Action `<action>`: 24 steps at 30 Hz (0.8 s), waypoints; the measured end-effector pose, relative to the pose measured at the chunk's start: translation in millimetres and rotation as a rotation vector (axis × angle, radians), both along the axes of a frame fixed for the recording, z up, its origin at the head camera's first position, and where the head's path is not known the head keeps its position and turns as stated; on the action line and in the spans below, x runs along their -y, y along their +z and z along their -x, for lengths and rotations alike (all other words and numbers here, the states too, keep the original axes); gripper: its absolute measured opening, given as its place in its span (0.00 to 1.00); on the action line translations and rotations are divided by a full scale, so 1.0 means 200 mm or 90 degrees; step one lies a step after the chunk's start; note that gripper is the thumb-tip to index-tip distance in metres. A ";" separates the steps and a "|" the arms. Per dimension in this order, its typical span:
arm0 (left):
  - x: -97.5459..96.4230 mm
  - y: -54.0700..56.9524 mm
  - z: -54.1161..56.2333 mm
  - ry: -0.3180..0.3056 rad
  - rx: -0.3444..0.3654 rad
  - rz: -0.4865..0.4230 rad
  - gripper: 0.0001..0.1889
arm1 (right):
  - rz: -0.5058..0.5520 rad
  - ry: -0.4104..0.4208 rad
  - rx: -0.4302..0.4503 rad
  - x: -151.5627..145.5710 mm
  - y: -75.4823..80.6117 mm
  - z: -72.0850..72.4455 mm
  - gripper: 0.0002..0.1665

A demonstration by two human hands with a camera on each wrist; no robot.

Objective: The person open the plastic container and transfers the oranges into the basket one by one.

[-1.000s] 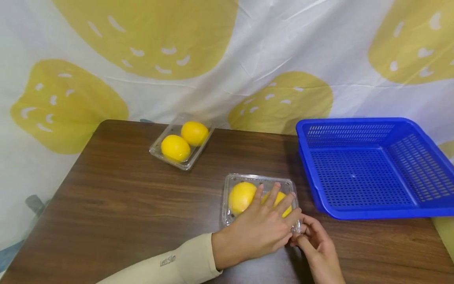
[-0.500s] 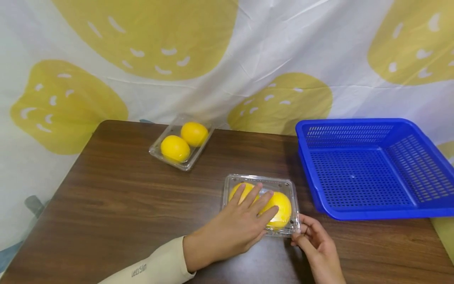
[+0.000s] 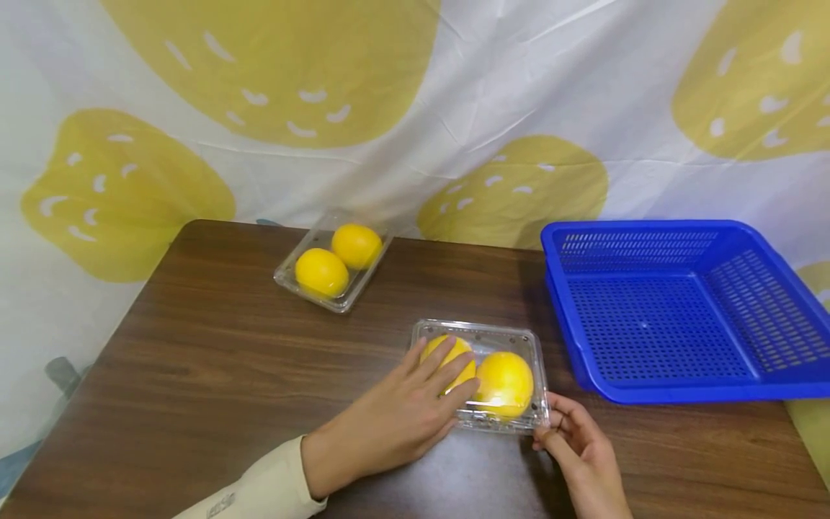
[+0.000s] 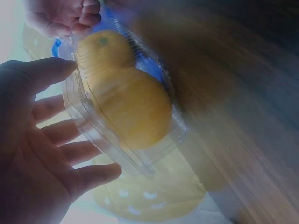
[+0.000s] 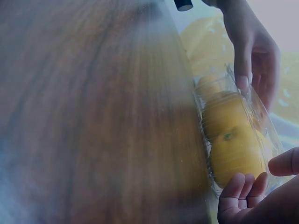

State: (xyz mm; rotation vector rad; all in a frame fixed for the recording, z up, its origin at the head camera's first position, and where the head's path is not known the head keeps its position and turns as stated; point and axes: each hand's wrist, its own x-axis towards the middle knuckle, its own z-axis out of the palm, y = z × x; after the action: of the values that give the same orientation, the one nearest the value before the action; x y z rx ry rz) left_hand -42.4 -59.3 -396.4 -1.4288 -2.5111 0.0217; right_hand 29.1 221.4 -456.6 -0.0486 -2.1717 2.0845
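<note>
A clear plastic clamshell box (image 3: pixel 506 336) with two orange-yellow citrus fruits lies on the table in the head view. One fruit (image 3: pixel 504 386) shows through the lid's right half; the other (image 3: pixel 447 353) is partly hidden by my left hand (image 3: pixel 405 407). That hand rests spread on the left part of the lid, its fingers fairly straight. In the left wrist view the box (image 4: pixel 112 135) lies along those fingers. My right hand (image 3: pixel 583 447) holds the box's near right corner between thumb and curled fingers; in the right wrist view its fingertips (image 5: pixel 237 184) sit beside the lower fruit (image 5: pixel 238 156).
A second clear box (image 3: pixel 346 294) with two similar fruits stands at the table's back left. To the right is a blue plastic basket (image 3: pixel 580 346) with slotted walls. Behind the table (image 3: pixel 246 360) hangs a white curtain (image 3: pixel 363 166) with yellow fruit shapes.
My left hand has slid leftward across the lid, from over the right fruit to the left one. The right hand and the box have stayed nearly in place.
</note>
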 end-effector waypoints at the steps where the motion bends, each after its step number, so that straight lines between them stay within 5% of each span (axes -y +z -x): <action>1: 0.01 0.00 0.00 0.000 0.003 -0.001 0.28 | -0.003 -0.002 0.002 0.00 0.00 0.00 0.26; 24: 0.17 -0.02 0.12 -0.021 0.208 -0.089 0.39 | -0.039 -0.013 0.042 0.01 0.03 0.01 0.24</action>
State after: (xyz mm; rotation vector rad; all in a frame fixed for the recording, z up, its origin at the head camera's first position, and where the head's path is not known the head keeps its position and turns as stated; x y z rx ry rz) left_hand -66.4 -92.7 -400.2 -1.5206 -2.6757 -0.4181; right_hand 27.8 218.9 -450.3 -0.1334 -2.2616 2.0317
